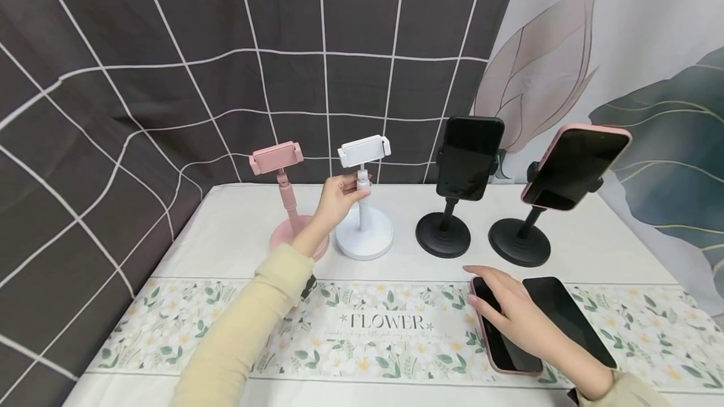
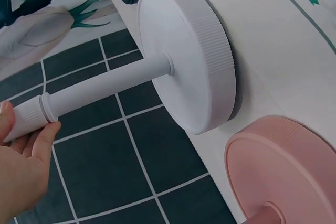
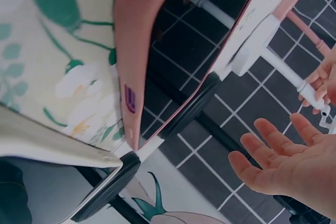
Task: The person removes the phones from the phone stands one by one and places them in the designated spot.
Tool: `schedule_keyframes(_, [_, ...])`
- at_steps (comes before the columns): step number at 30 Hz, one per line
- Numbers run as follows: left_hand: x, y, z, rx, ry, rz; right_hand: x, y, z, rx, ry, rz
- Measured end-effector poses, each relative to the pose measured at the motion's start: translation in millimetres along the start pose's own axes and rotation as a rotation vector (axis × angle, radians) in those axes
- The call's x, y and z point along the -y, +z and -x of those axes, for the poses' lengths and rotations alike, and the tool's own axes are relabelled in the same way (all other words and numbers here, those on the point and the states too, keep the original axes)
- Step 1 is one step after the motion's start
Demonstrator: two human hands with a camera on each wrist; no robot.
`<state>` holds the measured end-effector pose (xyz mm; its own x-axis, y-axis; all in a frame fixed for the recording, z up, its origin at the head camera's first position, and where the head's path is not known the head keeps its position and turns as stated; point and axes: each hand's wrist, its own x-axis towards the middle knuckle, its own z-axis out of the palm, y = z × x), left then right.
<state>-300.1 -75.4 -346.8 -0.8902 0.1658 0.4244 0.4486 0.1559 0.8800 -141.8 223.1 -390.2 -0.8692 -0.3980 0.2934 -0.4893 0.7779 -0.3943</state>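
Note:
My left hand [image 1: 339, 203] grips the collar on the stem of a white phone stand [image 1: 364, 234], thumb on one side and fingers on the other. In the left wrist view the same white stand [image 2: 113, 83] shows its ribbed round base against the tabletop, and its holder is out of frame. Over a pink-edged phone [image 1: 511, 347], lying screen up, hovers my right hand [image 1: 520, 319] with fingers spread and relaxed. From the right wrist view, the right hand [image 3: 289, 166] holds nothing and is apart from that phone [image 3: 131, 40]. Beside it lies a black phone [image 1: 565, 313].
A pink phone stand [image 1: 288, 200] stands left of the white one. Two black stands at the back right hold phones: an upright black phone [image 1: 471, 157] and a tilted pink-edged phone [image 1: 577, 165]. A floral runner [image 1: 390, 357] crosses the white table [image 1: 226, 218]. Dark gridded cloth [image 1: 288, 17] hangs behind.

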Motion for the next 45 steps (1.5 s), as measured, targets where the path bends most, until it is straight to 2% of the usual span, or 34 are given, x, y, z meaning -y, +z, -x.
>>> schedule_keyframes(10, [4.8,2.2,-3.8,0.019,-0.019,-0.006,3,-1,-4,-0.013,-0.034,0.014])
schedule_keyframes(16, [13.1,0.5,-8.5,-0.005,-0.024,-0.002,10,-15,-27,-0.04,-0.052,-0.069])
schedule_keyframes(19, [13.7,0.3,-8.4,-0.012,-0.048,-0.022,15,-25,-43,-0.117,-0.059,-0.101])
schedule_keyframes(27, [6.1,3.2,-2.4,-0.032,-0.109,-0.059,25,-49,-81,-0.392,-0.055,-0.251])
schedule_keyframes(31, [6.8,7.0,-2.6,-0.056,-0.134,-0.045,27,-59,-93,-0.5,-0.079,-0.29])
schedule_keyframes(33, [8.3,9.3,-2.9,-0.091,-0.157,-0.013,27,-61,-98,-0.551,-0.081,-0.307])
schedule_keyframes(36, [1.4,14.7,0.3,-0.208,-0.209,0.022,26,-62,-104,-0.636,-0.058,-0.356])
schedule_keyframes(39, [-16.9,25.4,8.8,-0.352,-0.283,0.067,24,-63,-110,-0.717,-0.01,-0.415])
schedule_keyframes(41, [-30.9,37.3,17.1,-0.412,-0.312,0.081,22,-63,-114,-0.758,0.027,-0.46])
schedule_keyframes(43, [-42.7,53.3,27.9,-0.418,-0.306,0.093,19,-63,-118,-0.775,0.066,-0.509])
schedule_keyframes(45, [-52.5,71.4,39.0,-0.349,-0.235,0.079,17,-62,-122,-0.777,0.101,-0.561])
